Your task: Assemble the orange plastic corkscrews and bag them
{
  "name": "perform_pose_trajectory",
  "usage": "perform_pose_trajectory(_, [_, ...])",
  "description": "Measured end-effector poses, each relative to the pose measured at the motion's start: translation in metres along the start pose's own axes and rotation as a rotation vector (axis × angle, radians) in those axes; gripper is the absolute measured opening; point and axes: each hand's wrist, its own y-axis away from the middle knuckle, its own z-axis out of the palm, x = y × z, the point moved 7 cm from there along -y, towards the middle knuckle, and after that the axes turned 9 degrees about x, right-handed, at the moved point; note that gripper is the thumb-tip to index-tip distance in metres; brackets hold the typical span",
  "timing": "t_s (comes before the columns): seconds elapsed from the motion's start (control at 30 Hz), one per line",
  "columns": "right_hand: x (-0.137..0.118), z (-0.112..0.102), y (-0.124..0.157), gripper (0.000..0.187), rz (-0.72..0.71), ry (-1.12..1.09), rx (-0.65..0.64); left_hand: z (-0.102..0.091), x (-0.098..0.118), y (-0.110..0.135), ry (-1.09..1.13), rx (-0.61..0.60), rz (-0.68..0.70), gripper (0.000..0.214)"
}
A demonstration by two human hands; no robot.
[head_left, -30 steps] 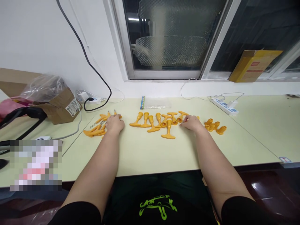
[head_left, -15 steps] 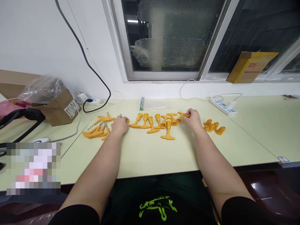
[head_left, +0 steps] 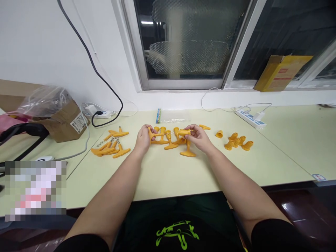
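Observation:
My left hand (head_left: 144, 141) grips a yellow corkscrew (head_left: 157, 134) by its T-shaped handle, the spiral pointing right. In my right hand (head_left: 199, 138) is a yellow bell-shaped sleeve (head_left: 184, 132), held sideways close to the spiral's tip; whether they touch I cannot tell. Beneath and between my hands lie several corkscrews with sleeves on, one of them a corkscrew (head_left: 188, 150) in front. To the left rests a pile of bare corkscrews (head_left: 107, 148) with metal spirals showing. Loose sleeves (head_left: 236, 141) stand to the right, with a single sleeve (head_left: 219, 134) apart from them.
A clear plastic bag (head_left: 172, 116) lies behind the corkscrews. Power strips (head_left: 250, 119) sit along the wall, with cables. At the left are a cardboard box (head_left: 65, 120) and a black cable (head_left: 91, 63). A yellow carton (head_left: 283, 74) leans against the window.
My left hand has moved right with a corkscrew from the left pile. My right hand has come left and now holds a sleeve. Another sleeve now stands among the loose ones.

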Motion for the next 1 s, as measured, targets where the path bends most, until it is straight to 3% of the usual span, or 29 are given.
perform_pose_trajectory(0.17, [0.005, 0.007, 0.003, 0.031, -0.033, 0.058, -0.022, 0.015, -0.007, 0.01, 0.042, -0.042, -0.018, 0.011])
perform_pose_trajectory(0.47, [0.0, -0.002, 0.001, 0.027, -0.071, 0.144, 0.03, 0.014, -0.002, 0.012, 0.091, 0.006, -0.099, 0.01])
perform_pose_trajectory(0.63, [0.005, 0.013, 0.005, 0.027, -0.093, 0.13, -0.061, 0.025, -0.004, 0.02, 0.118, -0.02, -0.163, 0.01])
perform_pose_trajectory(0.73, [-0.001, 0.025, 0.009, 0.021, -0.221, 0.177, -0.092, 0.036, -0.008, 0.031, 0.121, -0.051, -0.259, 0.014])
perform_pose_trajectory(0.9, [-0.03, 0.032, 0.017, 0.011, -0.546, 0.367, -0.09, 0.049, -0.021, 0.05, 0.15, -0.148, -0.532, 0.02])
perform_pose_trajectory(1.0, [-0.035, 0.032, 0.018, 0.012, -0.556, 0.398, -0.107, 0.051, -0.018, 0.053, 0.126, -0.24, -0.458, 0.037])
